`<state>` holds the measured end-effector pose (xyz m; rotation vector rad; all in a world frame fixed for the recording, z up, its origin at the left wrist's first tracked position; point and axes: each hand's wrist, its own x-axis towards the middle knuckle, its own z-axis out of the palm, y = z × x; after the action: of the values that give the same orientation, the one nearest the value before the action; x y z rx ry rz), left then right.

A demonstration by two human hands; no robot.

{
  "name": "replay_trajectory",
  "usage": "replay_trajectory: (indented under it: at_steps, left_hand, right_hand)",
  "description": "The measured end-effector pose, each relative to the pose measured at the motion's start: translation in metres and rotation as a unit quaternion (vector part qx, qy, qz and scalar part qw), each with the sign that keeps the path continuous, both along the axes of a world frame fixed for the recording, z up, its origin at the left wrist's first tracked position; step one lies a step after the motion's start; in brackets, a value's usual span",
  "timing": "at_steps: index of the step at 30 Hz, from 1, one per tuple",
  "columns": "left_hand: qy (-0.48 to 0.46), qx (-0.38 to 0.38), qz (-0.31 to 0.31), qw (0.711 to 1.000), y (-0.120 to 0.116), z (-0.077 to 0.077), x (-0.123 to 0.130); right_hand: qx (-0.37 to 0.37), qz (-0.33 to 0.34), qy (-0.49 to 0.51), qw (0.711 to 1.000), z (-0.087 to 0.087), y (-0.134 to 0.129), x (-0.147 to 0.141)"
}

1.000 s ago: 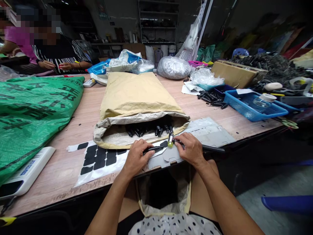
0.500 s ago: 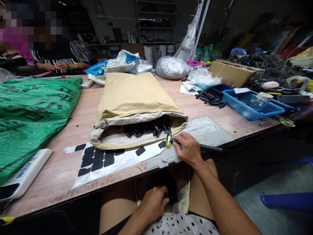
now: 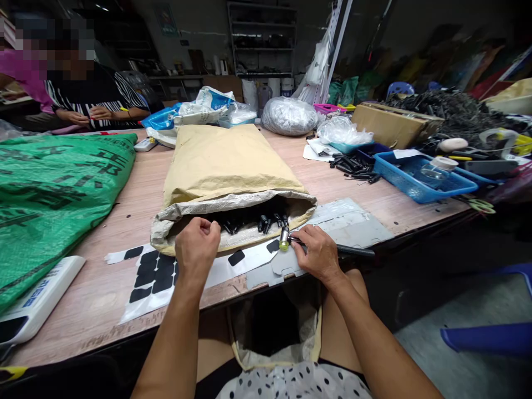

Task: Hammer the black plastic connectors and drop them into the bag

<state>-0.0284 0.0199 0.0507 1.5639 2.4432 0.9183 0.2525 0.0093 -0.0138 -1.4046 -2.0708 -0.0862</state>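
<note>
Dim metal shelving (image 3: 264, 49) stands behind a broad worktop (image 3: 145, 183) with a pinkish wood-grain surface. Along its left side spreads a green woven sack (image 3: 62, 183) printed with black characters. Nearer the middle lies a yellow sack (image 3: 233, 158) with a pale lining, its mouth gaping towards the person. A grey flat board (image 3: 353, 219) rests by the front edge, right of a white sheet (image 3: 220, 271) bearing black rounded patches, which runs partly beneath the yellow sack. Farther right sits a blue plastic basket (image 3: 415, 191). At the yellow sack's mouth is the left hand (image 3: 195, 249), its fingers bent inward; whether their tips meet or hold anything, I cannot tell. Above the board, the right hand (image 3: 318, 252) has its fingers closed round the black handle of a hammer (image 3: 353, 251), whose silvery, yellow-tipped head is just beside the sack's lip. Small black cylindrical parts (image 3: 265, 224) lie inside that opening.
</note>
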Motion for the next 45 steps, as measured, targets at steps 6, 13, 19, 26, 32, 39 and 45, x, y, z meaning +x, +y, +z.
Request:
replay_trajectory:
  at_steps: [6,13,19,26,32,39,45]
  left_hand:
    - [0.058,-0.176,0.027,0.982,0.026,-0.015,-0.013]
    - [0.027,-0.071,0.013,0.997,-0.009,-0.014,-0.013]
    - [-0.024,0.077,-0.215,0.973,-0.038,-0.022,0.006]
    - [-0.053,0.019,-0.369,0.928,-0.032,-0.045,0.022]
    - [-0.105,0.015,-0.364,0.925,-0.029,-0.050,0.020]
    - [-0.100,0.014,-0.358,0.928,-0.030,-0.048,0.022]
    - [-0.081,0.024,-0.369,0.926,-0.029,-0.051,0.020]
  right_hand:
    - [-0.004,0.001,0.004,1.000,0.000,0.000,0.000]
    - [-0.005,0.001,0.005,1.000,-0.001,0.001,0.001]
    - [-0.007,-0.001,0.000,1.000,-0.001,0.000,0.000]
    - [0.003,0.004,-0.005,1.000,-0.003,0.000,0.001]
    - [0.018,0.041,0.021,0.999,0.008,0.001,0.003]
    - [0.027,0.126,0.174,0.976,0.039,-0.015,-0.027]
    - [0.017,0.154,0.169,0.973,0.038,-0.028,-0.051]
